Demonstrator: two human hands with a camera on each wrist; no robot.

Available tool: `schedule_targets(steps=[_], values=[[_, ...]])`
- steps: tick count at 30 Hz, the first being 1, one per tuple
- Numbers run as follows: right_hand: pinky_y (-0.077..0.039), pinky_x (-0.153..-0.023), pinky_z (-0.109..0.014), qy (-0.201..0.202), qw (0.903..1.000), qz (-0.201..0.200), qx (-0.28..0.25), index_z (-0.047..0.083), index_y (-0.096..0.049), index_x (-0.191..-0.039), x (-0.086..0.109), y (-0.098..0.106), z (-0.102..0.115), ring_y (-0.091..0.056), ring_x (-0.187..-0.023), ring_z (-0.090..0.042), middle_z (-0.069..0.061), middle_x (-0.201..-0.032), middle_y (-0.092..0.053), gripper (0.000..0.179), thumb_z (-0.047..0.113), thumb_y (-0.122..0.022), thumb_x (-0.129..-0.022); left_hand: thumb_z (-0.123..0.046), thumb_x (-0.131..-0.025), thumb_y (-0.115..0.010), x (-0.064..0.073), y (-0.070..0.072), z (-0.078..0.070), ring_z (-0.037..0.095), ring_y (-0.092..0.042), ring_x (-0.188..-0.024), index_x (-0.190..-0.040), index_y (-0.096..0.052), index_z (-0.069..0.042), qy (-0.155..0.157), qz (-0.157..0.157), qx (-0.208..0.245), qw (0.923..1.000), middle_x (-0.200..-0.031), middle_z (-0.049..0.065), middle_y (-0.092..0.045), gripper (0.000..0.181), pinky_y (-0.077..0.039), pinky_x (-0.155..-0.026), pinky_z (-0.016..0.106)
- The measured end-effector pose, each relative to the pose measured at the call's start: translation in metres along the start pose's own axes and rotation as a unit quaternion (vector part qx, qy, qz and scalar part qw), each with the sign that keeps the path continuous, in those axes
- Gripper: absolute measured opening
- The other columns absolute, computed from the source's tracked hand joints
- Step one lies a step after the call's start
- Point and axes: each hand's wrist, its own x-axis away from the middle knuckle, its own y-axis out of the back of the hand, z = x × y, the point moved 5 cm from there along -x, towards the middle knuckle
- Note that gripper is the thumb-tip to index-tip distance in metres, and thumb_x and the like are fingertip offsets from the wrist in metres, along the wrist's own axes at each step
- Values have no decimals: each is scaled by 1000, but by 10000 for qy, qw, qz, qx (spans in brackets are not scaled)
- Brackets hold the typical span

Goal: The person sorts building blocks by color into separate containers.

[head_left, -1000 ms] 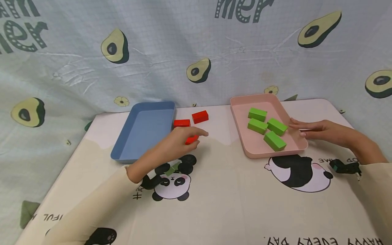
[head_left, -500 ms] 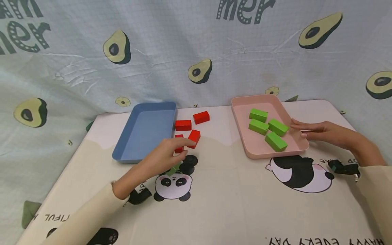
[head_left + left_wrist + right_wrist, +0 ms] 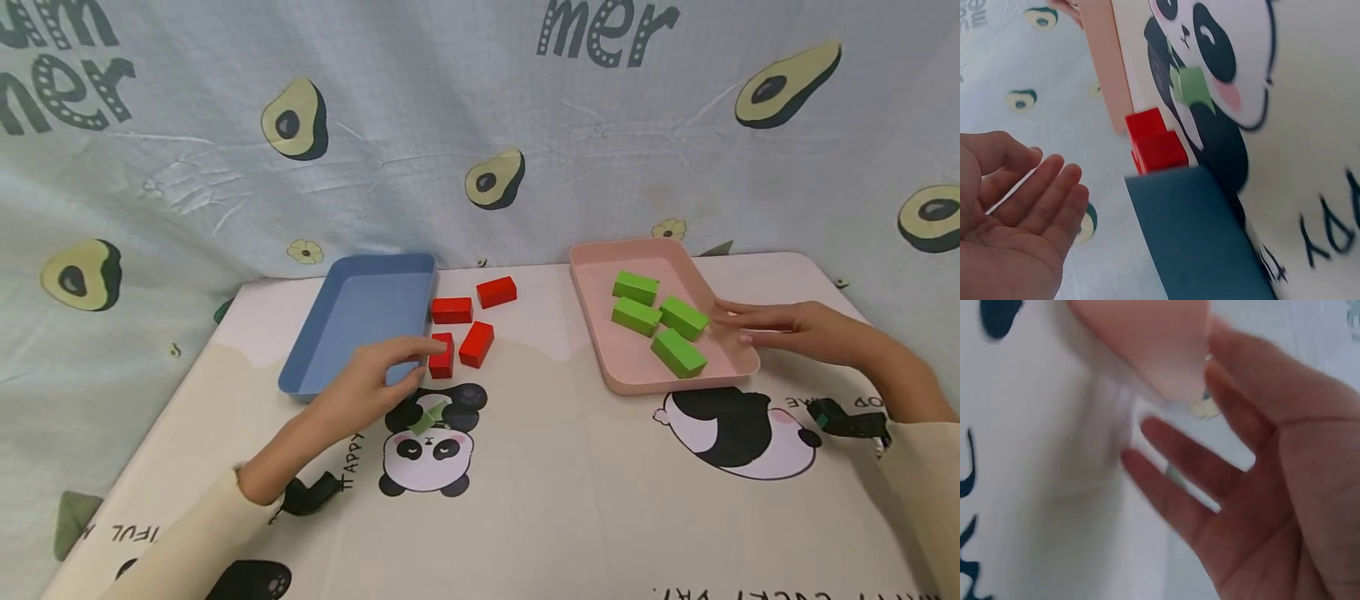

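Note:
My left hand (image 3: 367,383) hovers over the near right corner of the blue tray (image 3: 300,367), its fingers loosely bent and holding nothing. In the head view its index fingertip overlaps a red block (image 3: 441,362); the left wrist view shows the palm (image 3: 1010,250) apart from the red blocks (image 3: 1161,150). Further red blocks are a tilted one (image 3: 477,345), one by the tray rim (image 3: 452,311) and one at the back (image 3: 497,292). At the right rim of the pink tray (image 3: 622,383), my right hand (image 3: 817,333) touches with straight fingertips. Green blocks (image 3: 679,353) lie inside.
The table carries a cloth (image 3: 555,500) printed with pandas and lettering. Behind it hangs a pale avocado-patterned curtain (image 3: 405,125). A small black device (image 3: 847,419) sits under my right wrist, another black device (image 3: 311,493) under my left.
My left hand has drawn back left and toward me, away from the red blocks, uncovering them. The right hand stays at the pink tray's rim. The view has shifted slightly.

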Motion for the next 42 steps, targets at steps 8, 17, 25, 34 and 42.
schedule_targets(steps=[8,17,25,34,42], values=[[-41,-87,-13,444,9855,-950,1331,24,-69,-134,0,19,35,-51,-120,8,17,-145,-55,44,19,-77,-91,10,-93,-64,14,14,13,32,-64,-121,-133,-64,-1,-250,-72,103,9996,-135,13,-64,41,-53,-100,48],[-47,-83,-15,704,9825,-1147,1286,24,-73,-130,-4,18,84,-67,-107,-13,1,-127,-71,44,13,-80,-87,14,-92,-64,22,38,32,30,-66,-116,-132,-65,-3,-189,-459,57,9988,-132,13,-66,43,-54,-98,36],[-35,-55,-21,1166,9815,-1277,822,16,-72,-130,-15,9,116,-43,-66,0,-1,-106,-76,39,12,-75,-92,11,-95,-61,36,60,50,7,-65,-116,-134,-64,-3,187,-681,181,9973,-130,17,-66,41,-48,-94,10],[-29,-50,-16,2081,9659,-1487,406,17,-75,-125,-30,3,138,-30,-55,3,6,-92,-75,40,5,-78,-87,5,-98,-61,46,75,58,-15,-56,-110,-136,-63,-4,527,-923,17,9943,-130,17,-67,38,-47,-90,5],[-33,-50,-14,2322,9635,-1311,235,19,-75,-124,-41,-3,154,-38,-57,4,11,-95,-75,41,4,-78,-86,5,-98,-60,55,86,71,-13,-57,-111,-136,-62,-4,701,-1161,-125,9907,-129,19,-66,39,-45,-92,4]])
